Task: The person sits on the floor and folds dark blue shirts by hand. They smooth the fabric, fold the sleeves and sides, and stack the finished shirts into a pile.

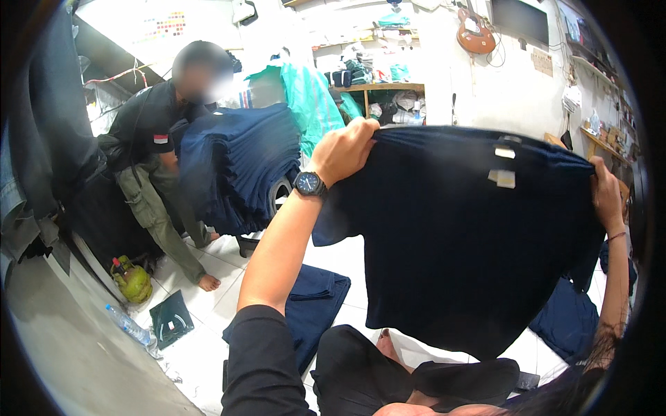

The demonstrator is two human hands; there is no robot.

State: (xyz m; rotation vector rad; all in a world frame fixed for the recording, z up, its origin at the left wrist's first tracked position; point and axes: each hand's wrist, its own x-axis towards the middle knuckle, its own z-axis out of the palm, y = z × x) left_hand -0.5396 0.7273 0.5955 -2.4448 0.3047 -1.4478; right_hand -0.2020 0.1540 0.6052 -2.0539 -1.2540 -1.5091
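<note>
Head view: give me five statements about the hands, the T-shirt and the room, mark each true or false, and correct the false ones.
1. The left hand and the right hand both grip the navy T-shirt. True.
2. The black wristwatch is worn on the right. False: it is worn on the left.
3. A brown guitar hangs on the white wall. True.
4. The green gas cylinder hangs there too. False: it is on the tiled floor.
5. The co-worker wears boots. False: the feet are bare.
</note>
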